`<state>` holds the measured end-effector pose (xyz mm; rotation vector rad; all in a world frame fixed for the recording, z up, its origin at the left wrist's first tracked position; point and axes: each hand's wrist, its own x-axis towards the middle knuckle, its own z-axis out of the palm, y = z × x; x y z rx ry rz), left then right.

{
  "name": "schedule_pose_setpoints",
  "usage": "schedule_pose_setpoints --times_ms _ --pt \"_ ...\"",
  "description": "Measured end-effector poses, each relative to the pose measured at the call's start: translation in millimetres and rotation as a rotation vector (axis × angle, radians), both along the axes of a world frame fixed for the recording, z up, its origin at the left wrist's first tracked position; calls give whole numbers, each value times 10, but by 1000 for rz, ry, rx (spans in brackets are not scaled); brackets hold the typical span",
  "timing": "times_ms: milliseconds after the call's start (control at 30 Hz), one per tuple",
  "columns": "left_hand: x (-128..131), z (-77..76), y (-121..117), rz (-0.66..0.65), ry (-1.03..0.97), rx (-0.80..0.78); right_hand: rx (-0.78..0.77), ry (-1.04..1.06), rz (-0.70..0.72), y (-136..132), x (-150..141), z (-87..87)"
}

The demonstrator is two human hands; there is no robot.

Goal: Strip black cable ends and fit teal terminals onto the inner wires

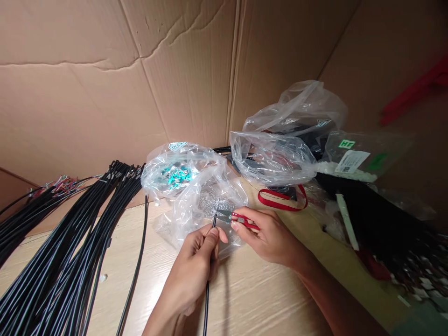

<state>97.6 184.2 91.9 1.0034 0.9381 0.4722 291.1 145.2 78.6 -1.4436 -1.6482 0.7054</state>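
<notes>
My left hand (201,254) is closed around a black cable (206,303), thumb on top, with the cable's tip pointing up and away from me. In my right hand (264,233) are red-handled thread snips (245,221). Their blades point left and lie at the cable just above my left thumb; whether they touch it I cannot tell. Behind the cable tip a clear plastic bag (196,196) holds many tiny shiny metal pieces. Farther back sits another clear bag (154,163) with teal and silver pieces inside.
Bundles of black cables (87,224) spread across the left side; one single cable (142,247) lies apart. At right are plastic bags (276,158), a red strap (276,198) and a pile of black wires (378,219) with white connectors. Cardboard walls (189,84) stand behind the wooden tabletop (266,303).
</notes>
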Motion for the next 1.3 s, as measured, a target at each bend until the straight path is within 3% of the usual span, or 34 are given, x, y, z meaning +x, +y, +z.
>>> schedule_pose_setpoints --times_ms 200,500,733,1133,1300 --pt "-12 -26 1 0 35 71 -13 -31 15 21 -22 -5" --pt "8 -22 4 12 52 41 -24 -32 35 13 -23 -8" --pt "-7 -25 16 9 156 172 -15 27 -6 20 -16 -6" --pt "-3 17 1 11 128 176 -44 11 17 25 -50 -34" --pt "14 27 9 60 111 214 5 20 -76 6 -9 -37"
